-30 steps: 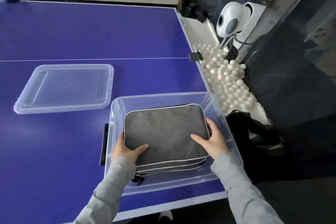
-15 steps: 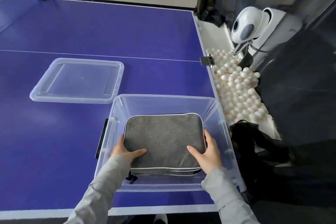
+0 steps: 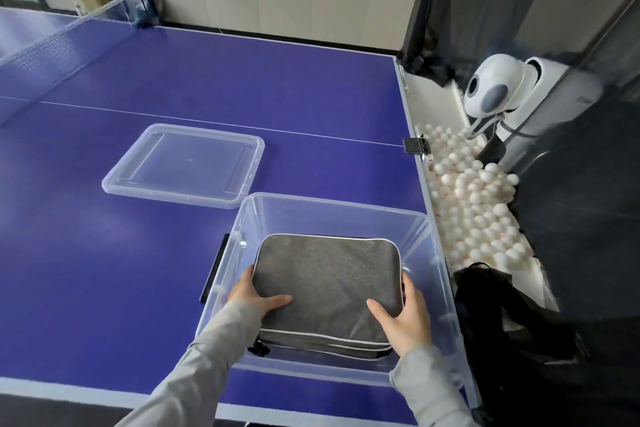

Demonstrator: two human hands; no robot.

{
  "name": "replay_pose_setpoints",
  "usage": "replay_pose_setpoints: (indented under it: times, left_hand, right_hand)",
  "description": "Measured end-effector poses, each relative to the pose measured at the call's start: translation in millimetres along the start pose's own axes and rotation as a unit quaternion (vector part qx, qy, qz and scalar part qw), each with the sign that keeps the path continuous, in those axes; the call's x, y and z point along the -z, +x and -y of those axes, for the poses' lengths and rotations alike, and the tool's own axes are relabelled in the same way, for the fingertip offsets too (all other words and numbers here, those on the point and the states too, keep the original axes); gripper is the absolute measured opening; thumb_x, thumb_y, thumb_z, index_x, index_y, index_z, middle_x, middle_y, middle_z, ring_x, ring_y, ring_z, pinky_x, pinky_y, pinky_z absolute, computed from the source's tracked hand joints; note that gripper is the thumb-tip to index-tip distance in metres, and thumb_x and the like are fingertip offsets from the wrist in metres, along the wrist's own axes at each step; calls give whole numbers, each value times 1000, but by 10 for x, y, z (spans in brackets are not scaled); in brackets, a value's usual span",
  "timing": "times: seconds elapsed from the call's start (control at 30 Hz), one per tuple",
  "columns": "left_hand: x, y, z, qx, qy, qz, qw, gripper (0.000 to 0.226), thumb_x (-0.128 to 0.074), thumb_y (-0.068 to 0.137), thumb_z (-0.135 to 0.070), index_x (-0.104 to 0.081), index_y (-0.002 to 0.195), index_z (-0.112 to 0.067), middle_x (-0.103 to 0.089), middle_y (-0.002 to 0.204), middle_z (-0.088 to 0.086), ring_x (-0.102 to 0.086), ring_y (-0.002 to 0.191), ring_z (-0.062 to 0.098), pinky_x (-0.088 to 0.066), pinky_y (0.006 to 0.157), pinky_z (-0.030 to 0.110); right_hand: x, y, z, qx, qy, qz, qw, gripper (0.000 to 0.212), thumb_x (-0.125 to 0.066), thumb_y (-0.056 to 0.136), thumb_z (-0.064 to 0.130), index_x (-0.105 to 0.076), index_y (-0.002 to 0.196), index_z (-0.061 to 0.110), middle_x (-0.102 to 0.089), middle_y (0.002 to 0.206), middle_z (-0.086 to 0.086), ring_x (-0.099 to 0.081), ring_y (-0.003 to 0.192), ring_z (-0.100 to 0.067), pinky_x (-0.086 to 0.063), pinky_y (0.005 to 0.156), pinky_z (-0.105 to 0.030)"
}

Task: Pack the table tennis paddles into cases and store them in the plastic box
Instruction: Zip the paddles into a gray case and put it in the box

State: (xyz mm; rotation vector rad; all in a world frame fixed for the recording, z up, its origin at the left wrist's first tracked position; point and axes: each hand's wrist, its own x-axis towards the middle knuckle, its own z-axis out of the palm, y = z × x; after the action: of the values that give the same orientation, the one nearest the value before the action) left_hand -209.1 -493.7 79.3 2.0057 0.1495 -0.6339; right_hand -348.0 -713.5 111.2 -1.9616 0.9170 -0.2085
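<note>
**Grey paddle case held inside clear plastic box, both hands on it**

The paddle case (image 3: 327, 282) is a flat, roughly square soft case with rounded corners. Its top face is dark grey felt-like fabric, edged with thin white piping. Along the near side two further white lines run parallel, showing layered sections or a second case beneath; which of the two cannot be told. A small black tab shows at the near left corner.

The case lies flat inside the plastic box (image 3: 438, 274), nearer the front wall than the back. The box is clear, rectangular and open-topped, with a black handle on its left outer wall. It stands at the near right corner of the blue worktop (image 3: 104, 270).

The left hand (image 3: 254, 296) grips the case's near left corner: thumb laid across the top face, fingers curled down the left edge. The right hand (image 3: 405, 315) grips the near right corner in the same way, thumb on top, fingers wrapped round the right edge. Both sleeves are grey.

The clear lid (image 3: 185, 165) lies flat on the worktop, behind and to the left of the box, just apart from it.

Beside the worktop's right edge, a trough holds many white balls (image 3: 474, 208), and a white ball machine (image 3: 498, 88) stands behind them. The net (image 3: 52, 42) crosses the far left.
</note>
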Motion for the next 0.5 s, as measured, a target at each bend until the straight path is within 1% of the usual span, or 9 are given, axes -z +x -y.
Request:
replay_pose_setpoints:
  times: [0.1,0.17,0.27,0.37,0.43,0.5]
  left_hand:
    - [9,-62,-60,-16,42,-12,999,105,-90,56,-24,-32,143,-19,-50,133,5,-49,122,24,-40,105,39]
    - [7,-120,-113,-45,84,-23,995,105,-87,60,-28,-27,146,-21,-41,141,6,-41,130,24,-34,110,36]
    - [-3,-190,-182,-83,141,-27,986,103,-83,66,-29,-21,148,-19,-33,145,6,-33,135,22,-27,112,30]
    - [17,-232,-231,-119,175,-11,977,98,-78,72,-34,-20,148,-16,-26,150,4,-28,138,20,-23,114,27]
    - [78,-258,-279,-150,196,-10,969,94,-74,75,-40,-20,148,-18,-24,151,0,-26,139,19,-22,114,27]
    - [180,-277,-346,-188,212,-12,959,90,-72,76,-44,-22,148,-21,-27,150,-3,-26,138,17,-22,113,26]
  right_hand:
    - [-4,4,-11,3,-3,0,1000,81,-80,72,19,-38,142,16,-46,133,-9,-45,127,-25,-35,108,-35]
    - [1,5,-23,5,-6,1,1000,81,-80,72,20,-39,142,15,-46,135,-10,-44,128,-26,-34,109,-37]
    - [3,19,-38,4,-12,1,1000,79,-80,73,21,-40,141,13,-46,136,-12,-44,128,-28,-34,109,-40]
    - [-7,19,-19,5,-20,0,1000,75,-80,73,21,-43,138,11,-48,131,-15,-46,125,-31,-35,106,-40]
    - [-4,14,19,18,-31,-19,999,76,-80,73,18,-42,137,7,-47,132,-18,-44,126,-33,-34,107,-41]
    - [11,7,90,38,-51,-49,997,78,-80,73,16,-40,139,2,-45,136,-21,-40,130,-35,-30,109,-42]
